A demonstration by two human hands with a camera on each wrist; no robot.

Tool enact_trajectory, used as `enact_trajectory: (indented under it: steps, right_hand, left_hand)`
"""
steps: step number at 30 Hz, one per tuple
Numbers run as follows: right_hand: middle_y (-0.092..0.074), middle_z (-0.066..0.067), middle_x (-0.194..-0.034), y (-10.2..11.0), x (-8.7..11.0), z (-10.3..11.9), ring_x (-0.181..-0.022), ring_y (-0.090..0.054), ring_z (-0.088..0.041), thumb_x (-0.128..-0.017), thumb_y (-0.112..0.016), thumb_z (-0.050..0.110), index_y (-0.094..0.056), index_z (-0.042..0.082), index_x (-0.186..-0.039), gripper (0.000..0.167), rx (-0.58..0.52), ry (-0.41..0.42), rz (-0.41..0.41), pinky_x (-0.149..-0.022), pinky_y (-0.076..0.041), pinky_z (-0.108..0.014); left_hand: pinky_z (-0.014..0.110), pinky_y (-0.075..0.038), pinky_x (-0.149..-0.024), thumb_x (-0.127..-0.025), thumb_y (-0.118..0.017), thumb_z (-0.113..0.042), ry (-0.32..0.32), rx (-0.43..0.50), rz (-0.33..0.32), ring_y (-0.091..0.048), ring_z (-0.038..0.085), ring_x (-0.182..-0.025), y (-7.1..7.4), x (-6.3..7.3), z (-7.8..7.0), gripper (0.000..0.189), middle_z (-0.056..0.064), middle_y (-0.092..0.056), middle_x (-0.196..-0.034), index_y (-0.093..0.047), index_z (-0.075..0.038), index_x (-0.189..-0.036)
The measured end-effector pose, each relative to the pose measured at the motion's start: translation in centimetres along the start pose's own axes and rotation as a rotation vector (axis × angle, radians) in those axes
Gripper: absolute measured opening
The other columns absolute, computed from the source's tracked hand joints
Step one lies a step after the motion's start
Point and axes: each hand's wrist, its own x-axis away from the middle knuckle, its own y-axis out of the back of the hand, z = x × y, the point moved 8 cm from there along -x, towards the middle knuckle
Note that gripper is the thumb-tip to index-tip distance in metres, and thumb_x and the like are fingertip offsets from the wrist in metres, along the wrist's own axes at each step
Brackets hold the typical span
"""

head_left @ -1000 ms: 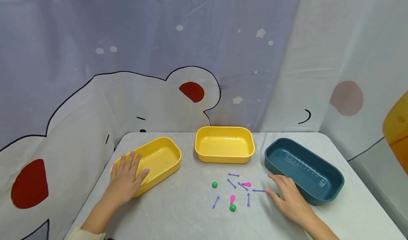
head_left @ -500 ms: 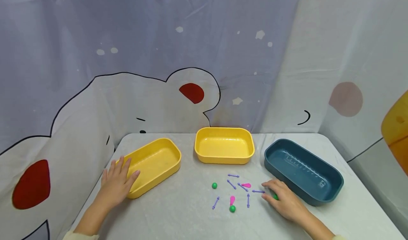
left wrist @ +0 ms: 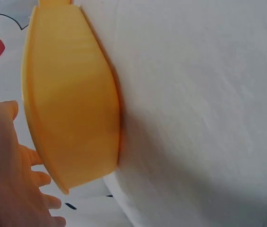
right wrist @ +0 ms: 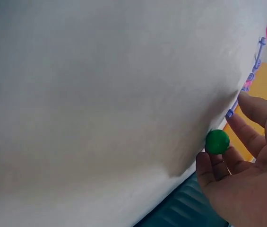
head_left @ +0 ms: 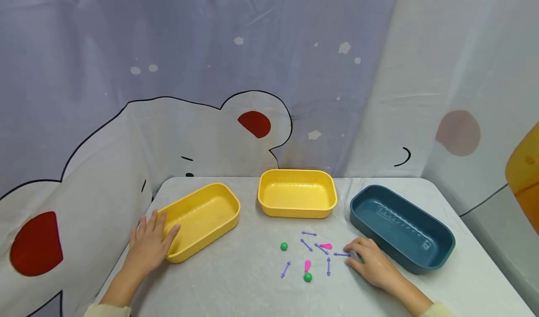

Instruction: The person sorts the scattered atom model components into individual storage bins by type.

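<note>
My left hand [head_left: 148, 243] lies over the left end of a yellow tray [head_left: 225, 228], fingers spread; in the left wrist view its fingertips show beside the tray's rim. Close to the blue tray's near side, my right hand [head_left: 372, 263] hovers low with loosely bent fingers. A green ball [right wrist: 217, 142] sits against those fingers; whether it touches the table is unclear. Thumb and forefinger stand apart by the end of a purple double-ended stick [head_left: 341, 254]. Several similar sticks, two pink drop-shaped pieces [head_left: 308, 265] and two more green balls [head_left: 284, 246] lie to the left.
A second yellow tray [head_left: 296, 212] stands at the back middle of the white-covered table [head_left: 236, 284]. The dark blue tray [head_left: 438, 226] stands at an angle on the right. A patterned cloth [head_left: 202, 130] hangs behind the table.
My left hand has slid left and slightly down along the yellow tray's end. My right hand has shifted a little left, its fingers more bent, and the green ball has moved left with it.
</note>
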Motion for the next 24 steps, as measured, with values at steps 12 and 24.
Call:
enact_trajectory:
  steps: [12,24]
  right_hand:
    - [-0.06,0.009,-0.096,-0.3,-0.6,-0.2,-0.093,-0.051,-0.015,-0.082,-0.081,0.008,-0.068,0.023,-0.083,0.02,0.026,-0.035,-0.046,-0.078,-0.047,-0.035]
    - [-0.06,0.014,-0.085,0.2,-0.7,0.9,-0.088,-0.054,-0.009,-0.083,-0.081,0.009,-0.066,0.024,-0.081,0.022,0.018,-0.023,-0.055,-0.081,-0.05,-0.035]
  left_hand:
    - [0.077,0.002,-0.112,-0.105,-0.024,-0.064,0.038,0.02,0.035,0.002,0.062,-0.146,-1.4,-0.5,1.3,0.089,0.036,-0.006,-0.162,-0.018,0.008,-0.157]
    - [0.075,-0.002,-0.114,-0.104,-0.026,-0.065,0.017,0.0,-0.01,0.0,0.061,-0.146,-1.4,-1.5,0.6,0.089,0.037,-0.01,-0.161,-0.021,0.007,-0.157]
